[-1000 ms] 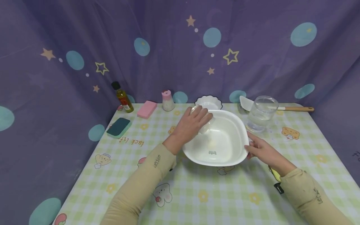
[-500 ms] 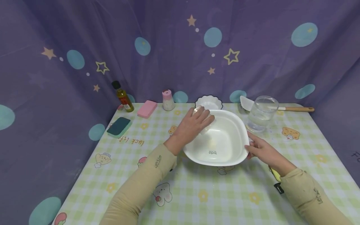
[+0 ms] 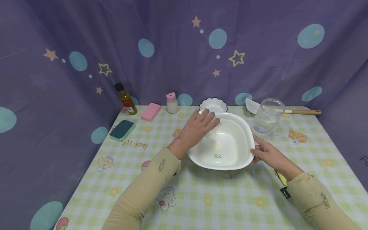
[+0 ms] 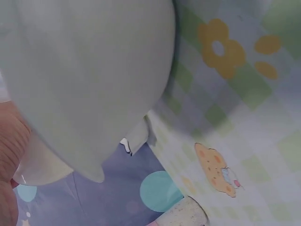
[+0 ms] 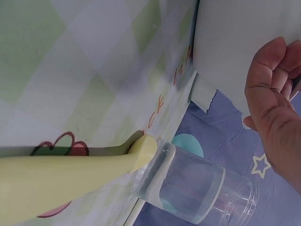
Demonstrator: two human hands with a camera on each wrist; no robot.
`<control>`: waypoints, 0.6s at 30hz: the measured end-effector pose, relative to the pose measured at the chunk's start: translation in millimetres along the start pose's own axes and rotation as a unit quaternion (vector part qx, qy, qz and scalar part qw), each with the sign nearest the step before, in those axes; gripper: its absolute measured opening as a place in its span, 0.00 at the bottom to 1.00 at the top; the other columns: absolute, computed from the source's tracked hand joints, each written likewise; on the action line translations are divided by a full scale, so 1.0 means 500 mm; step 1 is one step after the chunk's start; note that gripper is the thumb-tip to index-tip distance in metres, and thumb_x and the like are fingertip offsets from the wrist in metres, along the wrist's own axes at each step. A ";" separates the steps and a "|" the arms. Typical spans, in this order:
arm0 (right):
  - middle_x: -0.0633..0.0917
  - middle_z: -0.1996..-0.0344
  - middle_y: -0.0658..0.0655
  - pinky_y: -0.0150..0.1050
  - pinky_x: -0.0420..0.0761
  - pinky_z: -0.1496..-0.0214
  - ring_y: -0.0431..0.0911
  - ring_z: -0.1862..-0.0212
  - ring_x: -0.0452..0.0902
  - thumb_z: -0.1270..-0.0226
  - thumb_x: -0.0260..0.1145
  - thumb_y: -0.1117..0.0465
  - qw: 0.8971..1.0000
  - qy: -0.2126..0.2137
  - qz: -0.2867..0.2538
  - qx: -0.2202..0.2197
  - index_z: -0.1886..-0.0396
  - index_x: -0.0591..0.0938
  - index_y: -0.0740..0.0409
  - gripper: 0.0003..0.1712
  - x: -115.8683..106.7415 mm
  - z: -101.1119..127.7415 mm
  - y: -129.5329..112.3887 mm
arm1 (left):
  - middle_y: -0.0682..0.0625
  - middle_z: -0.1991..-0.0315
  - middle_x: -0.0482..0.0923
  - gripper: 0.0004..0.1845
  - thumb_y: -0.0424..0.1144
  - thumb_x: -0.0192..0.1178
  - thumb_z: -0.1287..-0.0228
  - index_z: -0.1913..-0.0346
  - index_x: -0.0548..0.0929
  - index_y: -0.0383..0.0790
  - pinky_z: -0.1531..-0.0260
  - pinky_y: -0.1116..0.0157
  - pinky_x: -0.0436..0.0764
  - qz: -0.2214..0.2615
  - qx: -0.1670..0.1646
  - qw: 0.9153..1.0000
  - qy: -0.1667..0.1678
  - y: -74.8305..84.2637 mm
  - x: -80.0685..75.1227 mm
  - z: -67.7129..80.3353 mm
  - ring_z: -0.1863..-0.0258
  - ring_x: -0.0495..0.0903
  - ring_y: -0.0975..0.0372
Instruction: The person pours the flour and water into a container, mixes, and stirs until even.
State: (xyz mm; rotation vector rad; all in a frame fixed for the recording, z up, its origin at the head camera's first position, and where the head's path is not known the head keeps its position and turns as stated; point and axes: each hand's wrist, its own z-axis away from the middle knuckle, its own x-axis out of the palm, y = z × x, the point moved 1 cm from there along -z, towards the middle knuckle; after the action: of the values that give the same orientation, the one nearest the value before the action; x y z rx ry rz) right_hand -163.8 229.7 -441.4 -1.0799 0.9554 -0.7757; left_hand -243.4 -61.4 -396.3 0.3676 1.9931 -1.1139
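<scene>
A white basin (image 3: 230,156) stands tilted in the middle of the table, with small dark lettering and a faint pale patch inside. My left hand (image 3: 196,131) grips a small, pale see-through vessel (image 3: 202,111) over the basin's left side; the hand covers most of it, so its exact kind is unclear. In the left wrist view that vessel (image 4: 42,165) shows beyond the basin's outer wall (image 4: 94,70). My right hand (image 3: 267,153) pinches the basin's right rim, thumb on top and fingers below. The right wrist view shows this hand (image 5: 277,103) beside the basin wall.
A jug of water (image 3: 265,119) stands right of the basin, before a wooden-handled spatula (image 3: 304,111). Behind is a scalloped dish (image 3: 213,103). An oil bottle (image 3: 127,102), pink sponge (image 3: 150,111), green sponge (image 3: 122,130) and pink-topped shaker (image 3: 172,103) stand left. A yellow-handled thing (image 5: 70,179) lies under my right forearm.
My left hand has shifted slightly right over the basin with the vessel. My right hand and the basin have barely moved.
</scene>
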 end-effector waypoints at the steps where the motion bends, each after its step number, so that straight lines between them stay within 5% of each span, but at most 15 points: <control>1: 0.85 0.61 0.66 0.41 0.82 0.61 0.52 0.67 0.82 0.24 0.53 0.66 1.000 0.001 -0.001 0.003 0.22 0.40 0.63 0.41 0.000 0.000 0.001 | 0.48 0.33 0.65 0.26 0.31 0.48 0.28 0.30 0.65 0.52 0.38 0.50 0.64 0.001 -0.002 1.000 0.003 -0.001 -0.001 0.000 0.32 0.61 0.50; 9: 0.85 0.64 0.66 0.42 0.82 0.61 0.52 0.68 0.82 0.24 0.53 0.66 1.000 0.000 0.005 0.001 0.22 0.40 0.62 0.41 0.000 0.000 0.003 | 0.48 0.33 0.66 0.26 0.31 0.49 0.28 0.30 0.66 0.53 0.37 0.49 0.64 0.021 0.001 1.000 0.004 0.003 0.000 -0.004 0.32 0.61 0.50; 11: 0.85 0.64 0.66 0.42 0.82 0.61 0.52 0.68 0.82 0.24 0.52 0.67 1.000 0.000 0.004 -0.001 0.22 0.40 0.62 0.41 0.000 0.000 0.002 | 0.48 0.34 0.66 0.29 0.35 0.58 0.33 0.31 0.66 0.51 0.37 0.49 0.64 0.042 -0.009 0.999 0.002 0.002 0.003 -0.004 0.32 0.62 0.50; 14: 0.85 0.64 0.66 0.42 0.82 0.60 0.52 0.68 0.82 0.24 0.52 0.66 1.000 0.000 0.006 0.001 0.22 0.40 0.62 0.41 0.000 0.001 -0.001 | 0.47 0.35 0.65 0.38 0.42 0.70 0.45 0.32 0.65 0.50 0.39 0.50 0.65 0.094 -0.042 0.995 -0.009 -0.002 0.005 -0.004 0.33 0.61 0.50; 18: 0.85 0.63 0.66 0.41 0.82 0.60 0.51 0.68 0.82 0.24 0.52 0.66 1.000 -0.001 0.004 0.002 0.22 0.40 0.62 0.41 0.001 0.002 -0.003 | 0.48 0.35 0.66 0.48 0.47 0.78 0.57 0.31 0.64 0.48 0.44 0.53 0.69 0.176 -0.116 0.977 -0.024 -0.017 0.006 0.002 0.34 0.63 0.52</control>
State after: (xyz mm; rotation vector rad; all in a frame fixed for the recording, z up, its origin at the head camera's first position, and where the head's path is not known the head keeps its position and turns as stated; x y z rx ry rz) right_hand -163.0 229.3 -440.1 -1.0735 0.9547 -0.7699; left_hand -249.7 -67.3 -393.9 0.5387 1.8980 -0.6556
